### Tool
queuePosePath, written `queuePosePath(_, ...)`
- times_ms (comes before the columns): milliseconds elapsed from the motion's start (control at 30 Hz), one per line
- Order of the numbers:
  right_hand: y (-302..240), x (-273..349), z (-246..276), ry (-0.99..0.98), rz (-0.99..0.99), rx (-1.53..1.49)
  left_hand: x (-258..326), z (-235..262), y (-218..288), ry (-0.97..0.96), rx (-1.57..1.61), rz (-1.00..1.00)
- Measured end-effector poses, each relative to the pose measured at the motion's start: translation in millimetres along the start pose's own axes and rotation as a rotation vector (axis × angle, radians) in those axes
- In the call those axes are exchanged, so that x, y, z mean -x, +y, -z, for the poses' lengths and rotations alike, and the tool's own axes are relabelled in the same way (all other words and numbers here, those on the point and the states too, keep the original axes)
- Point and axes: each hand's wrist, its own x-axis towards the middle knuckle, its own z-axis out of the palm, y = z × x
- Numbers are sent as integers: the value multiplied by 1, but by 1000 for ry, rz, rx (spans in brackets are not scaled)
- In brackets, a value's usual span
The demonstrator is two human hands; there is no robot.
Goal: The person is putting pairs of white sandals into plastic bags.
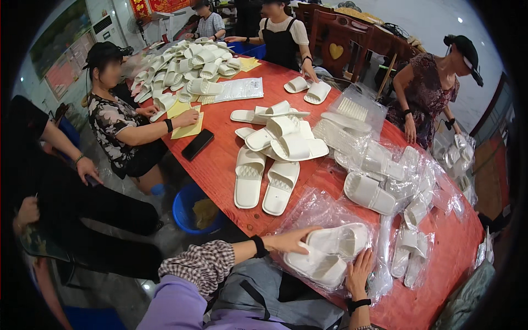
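the pair of white slippers (330, 253) lies in a clear plastic bag (313, 212) at the table's near edge, long axis left-right, left hand (291, 240) flat on top, right hand (358, 272) spread against its near side.

- Long red-topped table (220, 165) running from the near edge toward the far end of the room.
- Dark wooden chairs (335, 44) behind it, one back carved with a pale heart.
- Blue plastic bucket (190, 212) on the floor beside the table.
- Grey, glossy floor (132, 275), catching light.
- Pale wall (71, 60) at left with a framed landscape picture (58, 33) and an air-conditioning unit (104, 25).
- Red hanging decoration (157, 5) at the far end.
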Motion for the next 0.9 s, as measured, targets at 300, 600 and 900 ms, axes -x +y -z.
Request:
queuePosePath(300, -13, 1, 9, 26, 10, 7, 94, 100, 48, 496, 0, 328)
queuePosePath(600, -9, 6, 6, 69, -2, -4, 139, 231, 106, 965, 379, -113)
queuePosePath(900, -8, 3, 7, 99, 5, 17, 20, 270, 117, 1414, 1, 31)
